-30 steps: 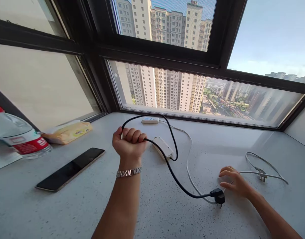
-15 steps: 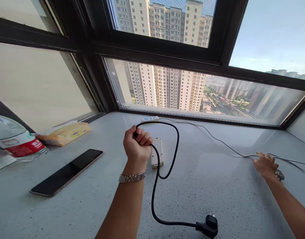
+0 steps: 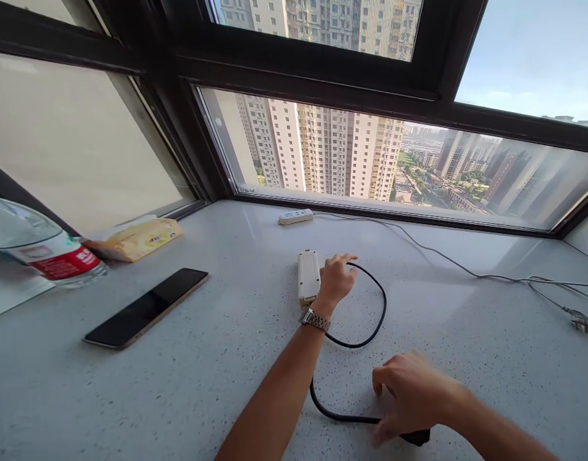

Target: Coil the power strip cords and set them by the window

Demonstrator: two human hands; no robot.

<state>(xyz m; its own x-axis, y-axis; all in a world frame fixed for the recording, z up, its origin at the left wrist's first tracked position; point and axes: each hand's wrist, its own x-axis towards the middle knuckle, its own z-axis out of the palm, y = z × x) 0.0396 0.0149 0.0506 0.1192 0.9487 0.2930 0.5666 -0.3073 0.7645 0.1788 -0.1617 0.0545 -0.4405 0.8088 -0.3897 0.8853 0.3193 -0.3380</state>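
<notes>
Left hand (image 3: 337,278) lowered from fist to counter (image 3: 217,371), fingers loose on black cable (image 3: 381,314) by power strip (image 3: 308,276); right hand (image 3: 412,394) covers plug (image 3: 417,438), clasp unclear.

The left hand (image 3: 337,280) lies beside power strip (image 3: 308,276); right hand (image 3: 412,394) covers black plug (image 3: 417,438).

Head camera looks forward and down across countertop (image 3: 217,390) toward window (image 3: 371,160).

both forearms are bare, with a silver metal link-band watch (image 3: 314,319) worn just behind the left grip (image 3: 337,278).
</notes>
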